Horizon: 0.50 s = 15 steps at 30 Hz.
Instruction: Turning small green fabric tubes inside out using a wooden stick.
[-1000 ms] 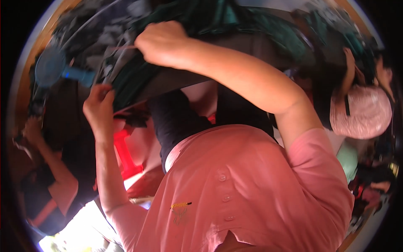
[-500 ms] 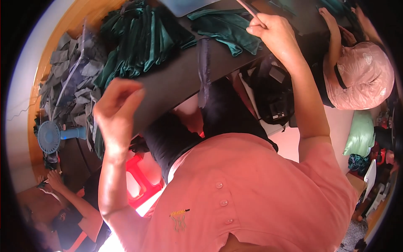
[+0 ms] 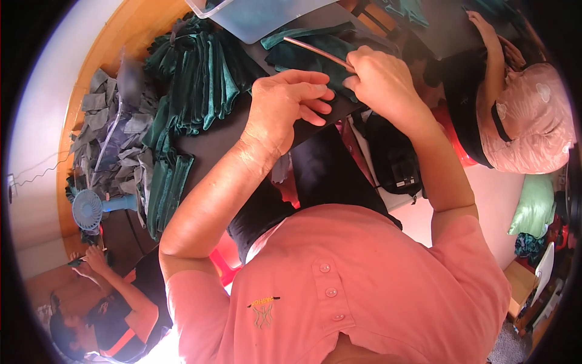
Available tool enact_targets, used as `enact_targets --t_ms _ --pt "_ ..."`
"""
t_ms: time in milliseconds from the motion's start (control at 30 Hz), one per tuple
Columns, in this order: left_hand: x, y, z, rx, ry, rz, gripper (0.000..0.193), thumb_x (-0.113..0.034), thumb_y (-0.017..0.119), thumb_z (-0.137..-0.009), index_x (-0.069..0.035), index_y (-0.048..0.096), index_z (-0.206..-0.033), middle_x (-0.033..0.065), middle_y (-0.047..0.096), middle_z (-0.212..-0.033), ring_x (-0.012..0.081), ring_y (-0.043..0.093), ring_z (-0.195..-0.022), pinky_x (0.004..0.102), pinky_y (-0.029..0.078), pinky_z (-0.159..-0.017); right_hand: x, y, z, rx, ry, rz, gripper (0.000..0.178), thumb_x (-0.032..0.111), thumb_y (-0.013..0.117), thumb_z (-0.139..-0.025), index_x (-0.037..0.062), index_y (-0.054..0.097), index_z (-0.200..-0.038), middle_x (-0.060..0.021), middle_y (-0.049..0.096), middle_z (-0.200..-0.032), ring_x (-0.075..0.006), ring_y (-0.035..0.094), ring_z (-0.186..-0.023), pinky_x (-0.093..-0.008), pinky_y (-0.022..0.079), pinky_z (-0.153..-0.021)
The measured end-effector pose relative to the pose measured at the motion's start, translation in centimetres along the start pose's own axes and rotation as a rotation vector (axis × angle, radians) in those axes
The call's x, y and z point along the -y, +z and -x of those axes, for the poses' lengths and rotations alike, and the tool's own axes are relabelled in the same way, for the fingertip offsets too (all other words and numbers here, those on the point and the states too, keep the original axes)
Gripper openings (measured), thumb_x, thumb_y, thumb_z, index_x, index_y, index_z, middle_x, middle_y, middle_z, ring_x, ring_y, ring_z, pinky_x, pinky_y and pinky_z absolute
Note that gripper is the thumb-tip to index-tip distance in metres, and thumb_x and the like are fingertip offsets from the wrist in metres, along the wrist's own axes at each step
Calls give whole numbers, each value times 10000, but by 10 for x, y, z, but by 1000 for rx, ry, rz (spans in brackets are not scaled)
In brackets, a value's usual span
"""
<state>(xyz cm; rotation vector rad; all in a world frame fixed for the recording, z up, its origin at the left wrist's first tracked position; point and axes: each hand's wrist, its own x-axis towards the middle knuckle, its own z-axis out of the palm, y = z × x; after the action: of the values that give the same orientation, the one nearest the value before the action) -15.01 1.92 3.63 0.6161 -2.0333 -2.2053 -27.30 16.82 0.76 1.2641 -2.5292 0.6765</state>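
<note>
A thin, straight, pinkish rod [image 3: 315,52] is gripped in my right hand [image 3: 383,82], its free end pointing left over green cloth. My left hand [image 3: 282,106] is just left of the right one, above the dark table's near edge. Its fingers stretch toward the right hand, slightly apart, and no object shows in them. Beyond both hands lie dark green velvet pieces [image 3: 297,59] on the table. Below my left wrist, part of a greyish cloth strip [image 3: 281,172] shows at my lap; the rest is hidden behind the hand and arm.
A bundle of green velvet strips [image 3: 206,79] and a heap of grey cloth pieces [image 3: 109,130] lie left. A translucent bin [image 3: 260,21] stands at the back. A small blue fan [image 3: 88,209] is at far left. Co-workers sit at left and right [image 3: 524,115]; a black bag [image 3: 394,158] is below.
My left hand has swung right and away from me, close to the right hand. My right hand has come down slightly, and the rod now points left. The hanging grey strip is mostly hidden.
</note>
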Motion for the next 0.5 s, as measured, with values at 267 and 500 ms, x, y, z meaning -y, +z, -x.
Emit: enact_targets --t_ms 267,500 --pt "-1 -9 -5 58 -232 516 261 -202 690 -871 42 643 -952 147 652 -916 239 657 -779 338 564 -634 34 -18 5 -238 -253 -263 195 55 682 -739 51 551 -884 -109 587 -761 -300 630 -681 -417 469 -561" --pt "18 -28 -15 134 -50 618 270 -123 552 -936 16 554 -1167 198 666 -1003 287 643 -948 433 495 -919 55 4 34 -181 -448 -356 152 3 633 -721 64 538 -823 -59 531 -721 -256 587 -614 -370 433 -473"
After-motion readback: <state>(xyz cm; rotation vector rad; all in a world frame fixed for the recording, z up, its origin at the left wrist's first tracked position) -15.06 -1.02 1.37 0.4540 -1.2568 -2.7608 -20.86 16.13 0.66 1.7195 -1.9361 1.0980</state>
